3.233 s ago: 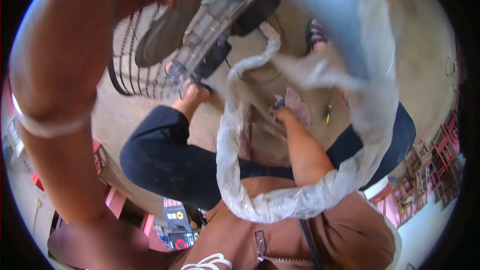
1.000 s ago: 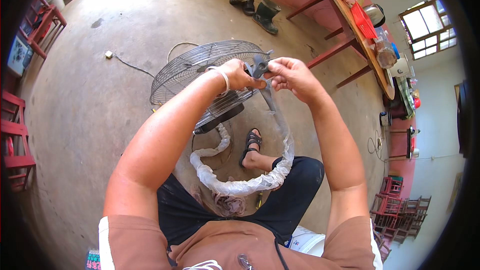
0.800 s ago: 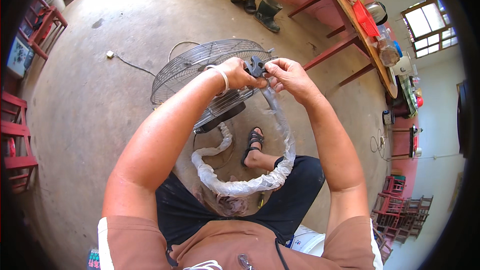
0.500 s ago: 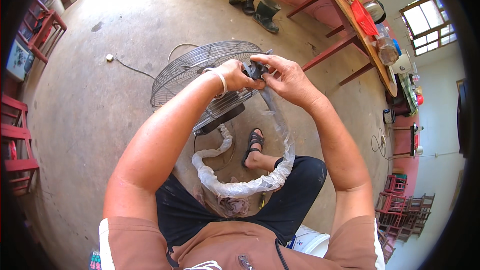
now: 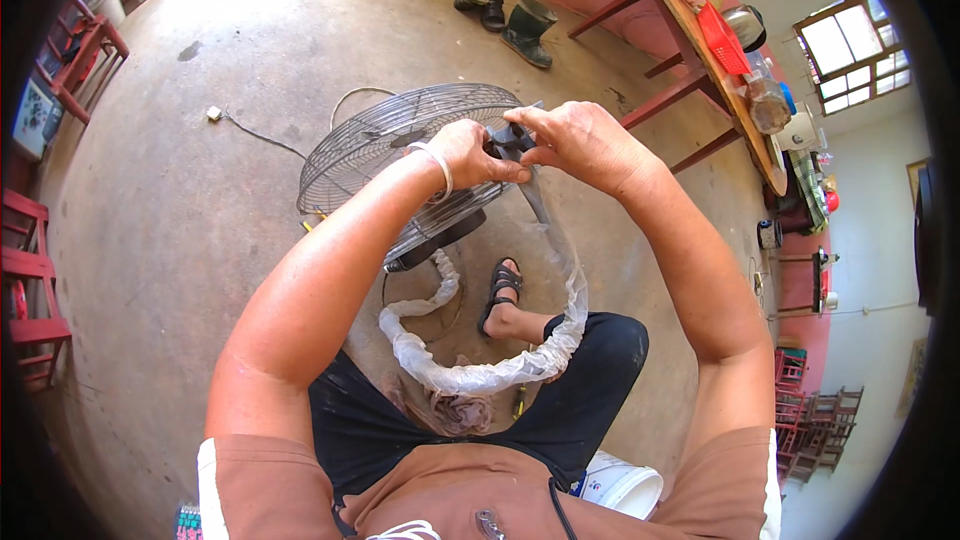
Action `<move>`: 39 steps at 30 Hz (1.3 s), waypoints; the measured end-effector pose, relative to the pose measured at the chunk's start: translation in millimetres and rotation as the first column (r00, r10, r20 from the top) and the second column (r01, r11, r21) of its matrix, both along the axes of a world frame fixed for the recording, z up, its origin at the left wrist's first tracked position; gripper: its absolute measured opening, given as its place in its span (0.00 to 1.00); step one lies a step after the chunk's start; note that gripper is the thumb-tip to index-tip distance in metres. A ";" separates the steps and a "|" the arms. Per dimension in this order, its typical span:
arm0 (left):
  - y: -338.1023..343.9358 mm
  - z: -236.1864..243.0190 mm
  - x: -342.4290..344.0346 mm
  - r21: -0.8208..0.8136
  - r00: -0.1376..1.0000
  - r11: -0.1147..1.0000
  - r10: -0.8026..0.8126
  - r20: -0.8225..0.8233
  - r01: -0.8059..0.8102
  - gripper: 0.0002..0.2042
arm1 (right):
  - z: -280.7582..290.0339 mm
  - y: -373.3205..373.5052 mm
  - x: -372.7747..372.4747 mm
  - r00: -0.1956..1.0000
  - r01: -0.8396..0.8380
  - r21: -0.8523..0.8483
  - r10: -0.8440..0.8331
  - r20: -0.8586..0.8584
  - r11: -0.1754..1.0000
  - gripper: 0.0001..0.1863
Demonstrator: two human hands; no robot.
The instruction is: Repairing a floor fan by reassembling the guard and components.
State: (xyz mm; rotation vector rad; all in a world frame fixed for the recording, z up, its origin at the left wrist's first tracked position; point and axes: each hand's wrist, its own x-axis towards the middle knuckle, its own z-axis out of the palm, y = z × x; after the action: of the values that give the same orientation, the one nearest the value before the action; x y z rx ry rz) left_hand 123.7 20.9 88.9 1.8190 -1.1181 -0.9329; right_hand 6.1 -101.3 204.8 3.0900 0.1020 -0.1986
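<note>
A large metal fan (image 5: 345,162) with a round wire cage leans in front of me, its dark motor housing (image 5: 440,240) on the near side. A curved tube frame (image 5: 470,378) wrapped in whitish plastic loops from the cage toward my lap. At the cage's right edge, a black bracket piece (image 5: 510,143) joins the tube's upper end. My left hand (image 5: 468,155) grips it from the left, thumb on its near side. My right hand (image 5: 585,145) pinches the same piece from the right with thumb and forefinger. The fingers partly hide it.
A cord with a white plug (image 5: 214,114) lies on the concrete floor at left. A crumpled cloth (image 5: 462,412) rests between my legs, and a white bucket (image 5: 620,485) stands by my right side. Boots (image 5: 528,30) and a cluttered wooden table (image 5: 700,50) stand farther off.
My right hand has turned at the wrist, its fingers curling in more around the black bracket. The right elbow has swung outward. My left hand keeps its hold.
</note>
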 end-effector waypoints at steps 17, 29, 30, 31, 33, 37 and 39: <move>-6.5 0.5 3.2 0.052 0.997 0.999 -0.013 -0.075 0.017 0.28 | 19.5 8.1 17.9 0.954 -0.166 -0.301 0.076 -0.289 0.939 0.23; 0.8 19.7 6.4 0.259 0.998 0.966 0.015 -0.058 0.000 0.29 | 0.5 -14.1 0.2 0.989 -0.117 0.118 0.126 -0.073 0.986 0.21; -1.1 23.9 5.0 0.308 1.000 0.951 -0.002 -0.028 0.011 0.29 | -2.0 -12.9 -3.2 0.991 -0.121 0.155 0.128 -0.033 0.980 0.18; -1.0 27.0 3.9 0.357 1.000 0.934 -0.020 -0.001 0.019 0.29 | -3.5 -12.6 -4.0 0.991 -0.128 0.166 0.134 -0.024 0.978 0.18; 3.0 26.9 1.8 0.350 1.000 0.937 -0.016 0.007 0.013 0.30 | -4.8 -10.3 -4.8 0.996 -0.001 0.143 0.014 -0.090 0.990 0.16; 9.1 6.6 -3.4 0.213 0.994 0.972 0.105 -0.013 -0.099 0.32 | -10.8 -22.5 3.0 0.990 -0.096 0.213 0.116 -0.082 0.972 0.14; 10.6 11.7 -10.9 0.188 0.989 0.973 0.144 -0.032 -0.135 0.30 | -8.9 -19.6 3.0 0.990 -0.030 0.125 0.046 -0.130 0.992 0.14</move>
State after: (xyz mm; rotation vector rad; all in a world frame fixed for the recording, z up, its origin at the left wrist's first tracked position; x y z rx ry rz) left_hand 112.8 31.5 100.6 1.9881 -0.8867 -1.0180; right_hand 9.1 -120.9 195.9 3.1906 0.1839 -0.4119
